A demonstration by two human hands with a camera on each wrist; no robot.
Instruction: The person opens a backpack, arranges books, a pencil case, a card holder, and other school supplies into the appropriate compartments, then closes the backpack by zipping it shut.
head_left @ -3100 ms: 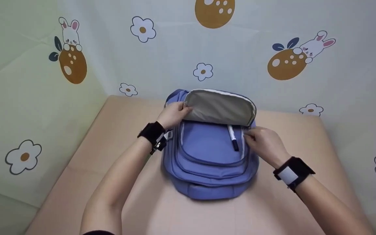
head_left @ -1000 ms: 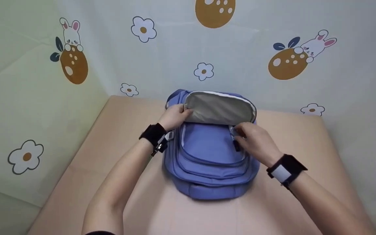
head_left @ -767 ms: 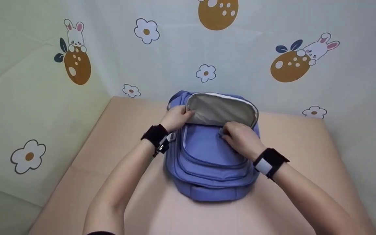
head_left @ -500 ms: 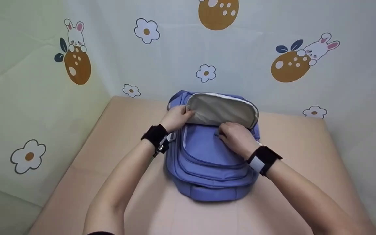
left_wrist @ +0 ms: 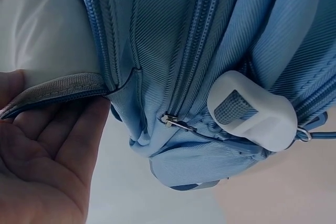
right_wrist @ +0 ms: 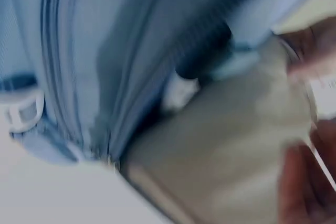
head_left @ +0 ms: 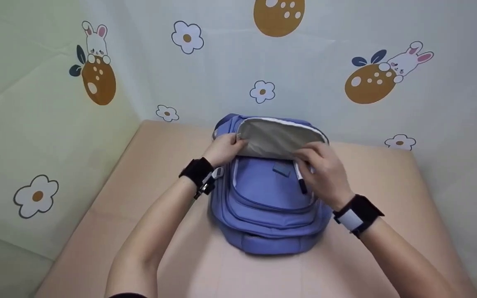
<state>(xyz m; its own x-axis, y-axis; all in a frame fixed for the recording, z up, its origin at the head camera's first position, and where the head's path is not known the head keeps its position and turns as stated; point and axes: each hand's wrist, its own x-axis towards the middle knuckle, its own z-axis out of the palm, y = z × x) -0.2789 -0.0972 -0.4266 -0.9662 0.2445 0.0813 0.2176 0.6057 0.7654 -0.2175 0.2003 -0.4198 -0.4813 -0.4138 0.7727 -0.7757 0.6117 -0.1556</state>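
A blue backpack [head_left: 269,244] lies on the table, its front pocket unzipped and the grey-lined flap [head_left: 269,134] folded up. My left hand [head_left: 221,150] pinches the flap's left edge; in the left wrist view the fingers [left_wrist: 79,132] lie under the trimmed edge with the thumb over it. A white marker with a dark cap [head_left: 302,186] sits at the right of the pocket opening. Left of it, a small flat grey-blue rectangle [head_left: 281,169] lies on the panel. My right hand [head_left: 325,174] hovers over the pocket's right side, fingers loosely bent, nothing visible in them.
A pinkish table [head_left: 172,256] spreads around the backpack. Behind and to the left hang pale fabric walls [head_left: 222,62] printed with flowers and rabbits. A white plastic clip [left_wrist: 252,111] hangs at the bag's side.
My right hand brought the small grey-blue rectangle leftward over the panel, let go of it there, and moved back right, so the marker shows again. My left hand kept its grip on the flap.
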